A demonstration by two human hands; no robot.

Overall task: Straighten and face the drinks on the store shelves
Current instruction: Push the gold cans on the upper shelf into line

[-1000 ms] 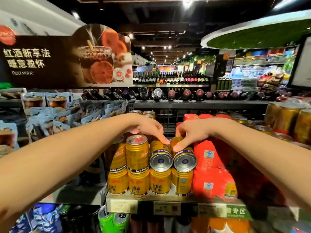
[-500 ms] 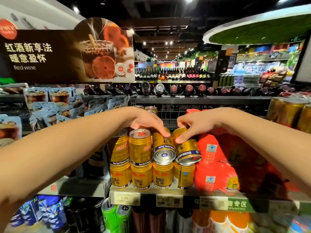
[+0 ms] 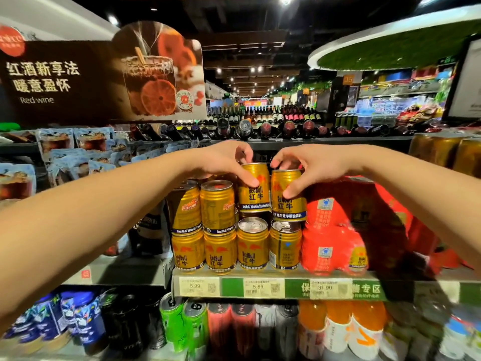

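Gold Red Bull cans stand two high on the middle shelf (image 3: 291,276). My left hand (image 3: 226,162) grips the top of one upright gold can (image 3: 253,196), lifted slightly above the bottom-row can (image 3: 252,246) under it. My right hand (image 3: 302,168) grips the neighbouring gold can (image 3: 287,201), also upright, just over another bottom-row can (image 3: 285,247). Both held cans show their logos to the front. Two more stacked gold cans (image 3: 217,207) stand to the left, labels turned partly sideways.
Red multipacks (image 3: 335,241) press against the cans on the right. Price tags (image 3: 257,287) line the shelf edge. Green, black and orange drinks (image 3: 182,324) fill the shelf below. Snack pouches (image 3: 78,149) hang at left; wine bottles (image 3: 260,128) lie above.
Both hands have tipped their two top cans from lying forward, bottoms facing me, to upright with labels facing out. The view has shifted slightly downward.
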